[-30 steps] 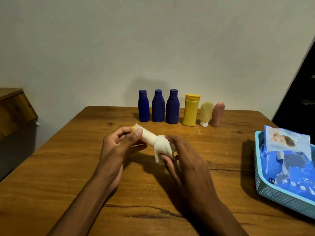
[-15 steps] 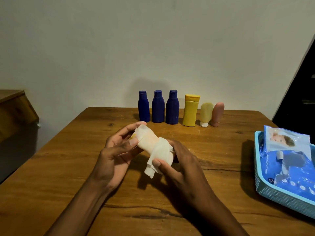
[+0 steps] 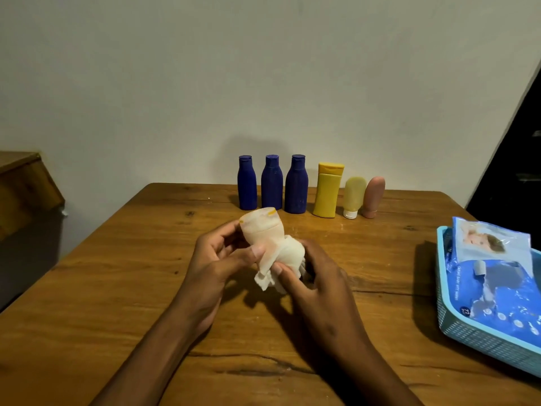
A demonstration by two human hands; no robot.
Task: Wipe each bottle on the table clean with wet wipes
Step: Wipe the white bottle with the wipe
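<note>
Since the earlier frames the pale bottle [image 3: 262, 230] has swung from lying sideways to tilting up, its cap end now facing the wall, and the wet wipe [image 3: 285, 259] has slid down round its lower half.

In the head view, the left hand [image 3: 218, 260] grips the bottle's upper body above the desk [image 3: 117, 288], thumb across the front and fingers [image 3: 227, 230] curled behind it. The right hand [image 3: 314, 276] pinches the bunched wipe round the bottle's base, a loose corner dangling.

To wipe well, I would judge it best to keep the wipe wrapped tight, twist the bottle against it, then draw it up over the cap.

Six more bottles stand in a row [image 3: 295, 187] by the wall, and the wipe packs lie in a blue basket [image 3: 448, 323] at right.
</note>
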